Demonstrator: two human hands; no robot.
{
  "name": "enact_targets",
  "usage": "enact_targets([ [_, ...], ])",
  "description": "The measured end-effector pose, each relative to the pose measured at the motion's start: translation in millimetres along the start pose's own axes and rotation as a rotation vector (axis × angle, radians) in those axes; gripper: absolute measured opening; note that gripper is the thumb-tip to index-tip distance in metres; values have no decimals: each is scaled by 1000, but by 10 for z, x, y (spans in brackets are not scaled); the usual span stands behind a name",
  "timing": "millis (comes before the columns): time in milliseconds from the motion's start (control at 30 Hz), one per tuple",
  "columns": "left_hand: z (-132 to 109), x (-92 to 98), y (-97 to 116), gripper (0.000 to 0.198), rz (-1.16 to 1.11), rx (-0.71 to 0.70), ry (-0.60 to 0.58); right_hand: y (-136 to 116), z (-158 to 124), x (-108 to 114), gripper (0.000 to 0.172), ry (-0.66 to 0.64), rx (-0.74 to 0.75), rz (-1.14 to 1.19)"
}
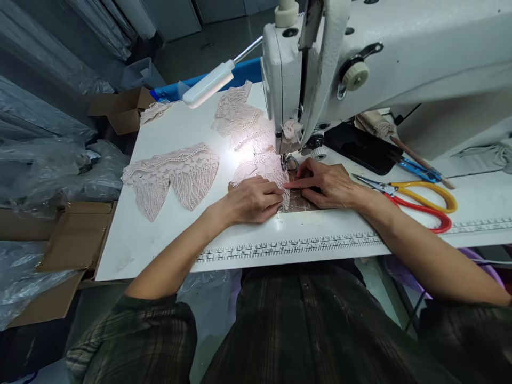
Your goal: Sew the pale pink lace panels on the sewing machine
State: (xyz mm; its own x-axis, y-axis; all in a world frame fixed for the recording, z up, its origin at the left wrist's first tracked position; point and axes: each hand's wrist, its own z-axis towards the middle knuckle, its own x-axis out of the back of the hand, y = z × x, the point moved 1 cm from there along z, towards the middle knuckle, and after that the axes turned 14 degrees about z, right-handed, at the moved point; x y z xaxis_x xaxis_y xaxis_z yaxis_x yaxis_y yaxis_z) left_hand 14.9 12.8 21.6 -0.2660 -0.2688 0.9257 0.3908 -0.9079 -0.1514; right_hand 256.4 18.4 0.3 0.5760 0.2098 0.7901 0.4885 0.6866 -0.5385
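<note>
A pale pink lace piece (262, 166) lies under the presser foot (285, 161) of the white sewing machine (278, 69). My left hand (256, 200) rests on its near edge, fingers bent together and closed on the lace; the fingertips are partly hidden. To the right, my right hand (328, 184) lies beside the needle area over a brown patch (300, 201) of the machine bed. Its index finger stretches left to the lace edge, and thumb and index stand apart. Another lace piece (188, 173), with two pointed lobes, lies flat on the left.
Scissors (424, 197) with yellow and red handles lie near my right forearm, blades towards the hand. Behind them are a black phone (364, 146) and blue snips (420, 169). More lace (236, 109) lies behind, under a lamp (210, 82). A ruler strip (288, 246) runs along the front edge.
</note>
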Motion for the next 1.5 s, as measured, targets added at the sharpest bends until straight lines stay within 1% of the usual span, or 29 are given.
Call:
enact_targets([
  [67,44,60,-74,20,-81,-28,-70,-9,-10,0,37,15,-4,-34],
  [167,73,83,-127,21,-127,-2,-87,-24,-19,-10,37,46,4,-75],
  [300,40,18,-77,21,-91,59,-24,-35,-22,-19,38,54,46,-87],
  [467,1,-33,-43,19,-80,83,33,-40,-22,-32,38,55,31,-79],
  [667,-9,-58,-74,19,-79,98,63,-57,-9,-53,40,13,-54,-111],
  [833,-15,-118,-63,17,-36,121,94,-52,12,-70,43,-6,-140,-159],
  [967,-15,-181,-55,16,-17,173,126,-40,40,-95,45,-14,-209,-172],
  [1067,-11,-228,-53,16,1,214,148,-36,47,-102,46,-13,-212,-189],
  [1133,-6,-252,-50,16,8,234,158,-38,32,-87,46,10,-195,-167],
  [1200,1,-268,-46,17,15,254,170,-42,3,-52,46,47,-191,-94],
  [1300,12,-279,-37,19,26,277,178,-54,-40,17,47,122,-236,58],
  [1367,18,-281,-30,20,26,279,172,-66,-55,47,46,171,-251,104],
  [1433,21,-280,-26,20,23,278,171,-81,-58,46,44,184,-208,102],
  [1500,20,-279,-26,19,20,276,170,-93,-59,16,42,161,-135,84],
])
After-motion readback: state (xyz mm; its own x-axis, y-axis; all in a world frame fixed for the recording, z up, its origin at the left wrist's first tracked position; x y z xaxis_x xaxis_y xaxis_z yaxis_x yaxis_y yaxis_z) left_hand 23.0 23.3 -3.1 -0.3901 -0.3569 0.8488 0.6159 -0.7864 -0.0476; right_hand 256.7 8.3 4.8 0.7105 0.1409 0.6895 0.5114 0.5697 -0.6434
